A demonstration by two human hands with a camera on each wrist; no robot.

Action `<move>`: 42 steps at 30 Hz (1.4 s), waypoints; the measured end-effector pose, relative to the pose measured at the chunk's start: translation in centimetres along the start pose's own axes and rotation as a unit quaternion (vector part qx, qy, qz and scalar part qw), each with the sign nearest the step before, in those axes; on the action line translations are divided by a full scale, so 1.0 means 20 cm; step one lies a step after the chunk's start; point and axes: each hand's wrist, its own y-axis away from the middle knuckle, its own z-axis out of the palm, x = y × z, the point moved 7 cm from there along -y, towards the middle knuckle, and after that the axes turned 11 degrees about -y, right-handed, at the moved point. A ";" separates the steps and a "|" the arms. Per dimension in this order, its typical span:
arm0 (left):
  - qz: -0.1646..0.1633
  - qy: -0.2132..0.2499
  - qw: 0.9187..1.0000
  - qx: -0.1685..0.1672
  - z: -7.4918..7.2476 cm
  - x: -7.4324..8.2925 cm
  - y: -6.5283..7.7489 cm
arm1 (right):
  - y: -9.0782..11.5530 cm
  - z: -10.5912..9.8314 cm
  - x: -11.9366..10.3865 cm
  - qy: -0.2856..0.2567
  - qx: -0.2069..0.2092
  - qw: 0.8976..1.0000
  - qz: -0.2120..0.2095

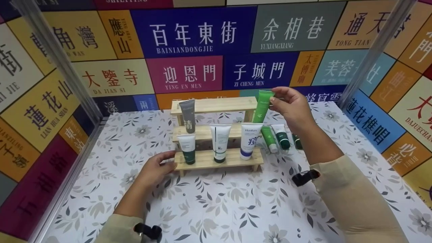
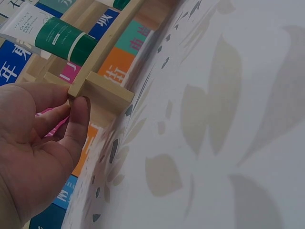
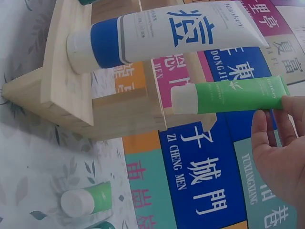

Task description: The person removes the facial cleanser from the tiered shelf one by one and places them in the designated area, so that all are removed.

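A three-step wooden display stand (image 1: 216, 104) stands on the floral tabletop. My right hand (image 1: 291, 107) pinches a bright green tube (image 1: 264, 106) by its flat top end, cap down, at the right end of the middle step; in the right wrist view its white cap (image 3: 184, 98) overlaps that step. With thumb and fingers, my left hand (image 1: 156, 170) grips the left end of the lowest step (image 2: 95, 81). On this step stand a white-and-green tube (image 1: 186, 148), a taller white tube (image 1: 220, 141) and a white-and-blue tube (image 1: 250, 139). A grey tube (image 1: 187, 114) stands on the middle step's left.
Right of the stand lie a green tube (image 1: 269, 138), a white-and-dark-green tube (image 1: 280, 136) and a dark green one (image 1: 297, 141) partly hidden behind my right forearm. Colourful panels with Chinese lettering (image 1: 192, 33) wall the table at back and sides, with clear corner posts (image 1: 368, 57).
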 end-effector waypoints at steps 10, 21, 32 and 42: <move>-0.011 0.003 1.000 -0.002 0.00 -0.01 0.00 | 0.07 -0.13 0.02 -0.079 0.025 0.996 -0.020; -0.005 0.008 1.000 0.003 -0.01 0.00 0.00 | 0.16 -0.30 0.18 -0.092 0.039 0.995 0.014; -0.010 -0.002 1.000 0.001 0.00 -0.01 0.00 | 0.25 -0.38 0.33 -0.100 0.034 0.993 0.050; -0.007 -0.001 1.000 0.002 -0.01 -0.01 0.00 | 0.32 -0.42 0.43 -0.076 0.025 0.992 0.093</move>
